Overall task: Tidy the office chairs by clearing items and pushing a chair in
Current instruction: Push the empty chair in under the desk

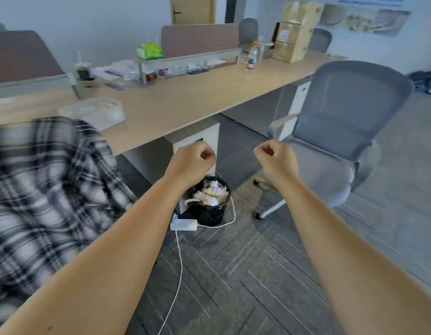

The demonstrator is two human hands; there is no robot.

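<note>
A grey mesh office chair stands at the right, pulled out from the long wooden desk and turned partly sideways. At the left a black-and-white plaid shirt is draped over another chair, hiding it almost fully. My left hand and my right hand are both raised in front of me in loose fists, holding nothing. My right hand is just left of the grey chair's seat, not touching it.
A black bin full of rubbish sits under the desk beside a white power adapter and its cable across the carpet. On the desk lie a clear plastic box, a water bottle, a green packet and cardboard boxes.
</note>
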